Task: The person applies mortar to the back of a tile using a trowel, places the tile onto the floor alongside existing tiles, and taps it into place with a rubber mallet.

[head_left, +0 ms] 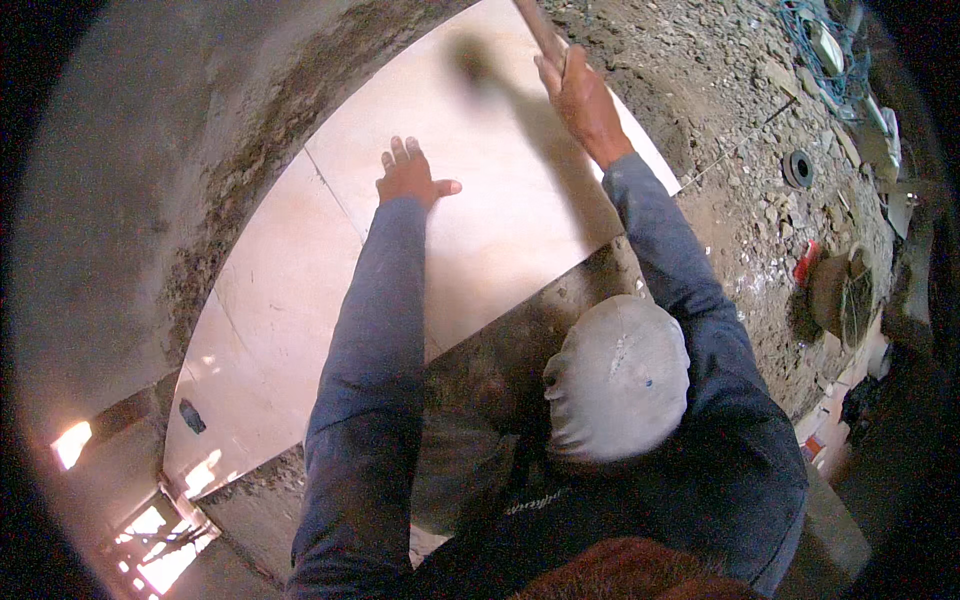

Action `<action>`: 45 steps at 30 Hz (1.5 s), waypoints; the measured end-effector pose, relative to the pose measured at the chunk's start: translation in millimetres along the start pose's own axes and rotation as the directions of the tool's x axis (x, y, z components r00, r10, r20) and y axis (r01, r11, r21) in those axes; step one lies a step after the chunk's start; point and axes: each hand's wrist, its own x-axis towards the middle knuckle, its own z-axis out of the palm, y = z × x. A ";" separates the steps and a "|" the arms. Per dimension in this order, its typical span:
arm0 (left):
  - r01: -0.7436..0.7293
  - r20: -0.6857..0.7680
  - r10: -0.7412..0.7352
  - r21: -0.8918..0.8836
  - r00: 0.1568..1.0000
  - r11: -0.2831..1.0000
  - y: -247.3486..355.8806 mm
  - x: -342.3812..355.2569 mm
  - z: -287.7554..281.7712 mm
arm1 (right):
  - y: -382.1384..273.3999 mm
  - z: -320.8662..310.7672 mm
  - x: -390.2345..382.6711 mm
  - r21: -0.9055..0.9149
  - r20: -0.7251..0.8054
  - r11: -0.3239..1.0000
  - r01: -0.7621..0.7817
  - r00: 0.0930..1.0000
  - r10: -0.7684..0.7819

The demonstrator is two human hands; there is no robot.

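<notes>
Pale large floor tiles (270, 270) lie along the rough edge of a grey wall. My left hand (410, 175) rests on the tile at the middle, fingers spread. At the upper right of the tiles, my right hand (585, 105) is closed round a wooden handle (535, 20). The handle's far end is out of frame, and its shadow, with a rounded head, falls across the tile. Below, between my arms, is a rounded form in light grey cloth (615, 375), probably my knee.
Grey wall (110, 230) at left, with sunlit patches lower down. Rubble-strewn ground (740, 140) at right holds blue cord (820, 40), a dark ring-shaped roll (797, 167), a small red object (807, 261) and a brown container (840, 295). A small dark piece (192, 415) lies on the tile at lower left.
</notes>
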 end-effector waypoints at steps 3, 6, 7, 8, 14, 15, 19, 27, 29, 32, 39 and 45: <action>-0.040 -0.009 0.041 0.030 0.999 0.999 3.7 0.0 -4.1 | 38.6 9.2 1.2 -0.044 0.065 0.999 -0.003 0.998 0.006; -0.029 -0.053 0.030 0.038 0.998 0.999 -13.6 -6.6 6.4 | 5.6 -23.2 -0.6 0.014 0.056 1.000 0.025 0.998 -0.026; -0.027 -0.025 0.028 0.036 0.999 0.999 -12.2 -9.4 8.4 | 5.2 -28.0 -27.4 0.002 0.063 1.000 0.005 0.998 -0.005; -0.032 -0.018 0.033 0.034 0.999 0.999 -6.0 -3.6 2.7 | 8.8 -31.1 -45.5 -0.012 0.050 1.000 -0.005 0.999 0.005; -0.052 -0.043 0.055 0.052 0.998 0.997 -0.8 6.2 20.0 | 55.0 -42.2 -74.2 0.120 0.212 0.985 -0.126 0.972 0.098; -0.109 -0.131 0.093 -0.119 0.987 0.987 -24.5 8.3 5.8 | 25.5 -69.3 -81.1 0.061 0.151 0.996 0.058 0.986 -0.067; -0.242 0.165 0.236 0.020 0.958 0.970 59.8 -47.5 9.3 | 60.1 -81.7 -192.5 0.085 0.011 0.996 -0.002 1.000 0.001; -0.119 0.167 0.105 0.078 0.980 0.990 89.2 -79.1 15.3 | 48.3 -119.0 -245.0 0.166 0.054 0.972 -0.166 0.986 0.159; -0.124 0.180 0.108 0.082 0.978 0.989 88.3 -79.7 17.1 | 61.8 -105.4 -260.2 0.118 0.059 0.974 -0.193 0.981 0.187; -0.148 0.191 0.131 0.083 0.973 0.985 92.2 -81.6 20.1 | 104.1 -92.7 -267.3 0.039 0.177 0.961 -0.274 0.948 0.263; -0.218 0.123 0.200 0.162 0.972 0.962 84.7 -79.9 25.4 | 117.0 -120.0 -262.1 0.088 0.062 0.961 -0.260 0.965 0.256; -0.168 0.120 0.154 0.119 0.981 0.979 87.0 -85.7 34.5 | 139.2 -140.5 -239.8 -0.051 0.190 0.980 -0.195 0.961 0.201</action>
